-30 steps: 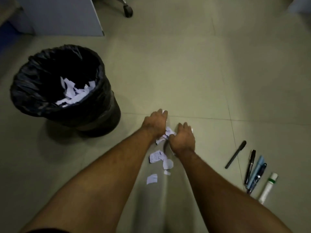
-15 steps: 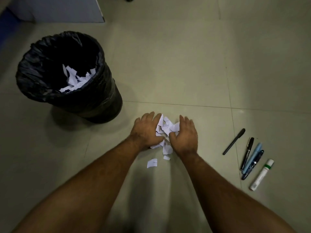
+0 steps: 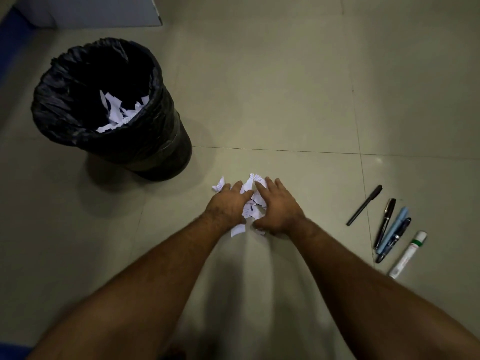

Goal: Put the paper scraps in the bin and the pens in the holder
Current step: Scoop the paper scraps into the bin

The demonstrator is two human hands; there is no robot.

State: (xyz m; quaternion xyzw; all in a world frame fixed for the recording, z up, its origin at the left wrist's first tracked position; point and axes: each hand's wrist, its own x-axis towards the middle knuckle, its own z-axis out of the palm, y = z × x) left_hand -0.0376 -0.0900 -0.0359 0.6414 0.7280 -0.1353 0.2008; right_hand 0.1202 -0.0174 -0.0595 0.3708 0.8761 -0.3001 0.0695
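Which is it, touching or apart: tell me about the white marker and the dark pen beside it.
Apart. The head view shows a strip of bare floor between the white marker and the dark pen along their whole length.

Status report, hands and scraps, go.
Left hand and right hand cupping white torn paper scraps on floor. Black bag-lined bin ahead-left, path unobstructed.
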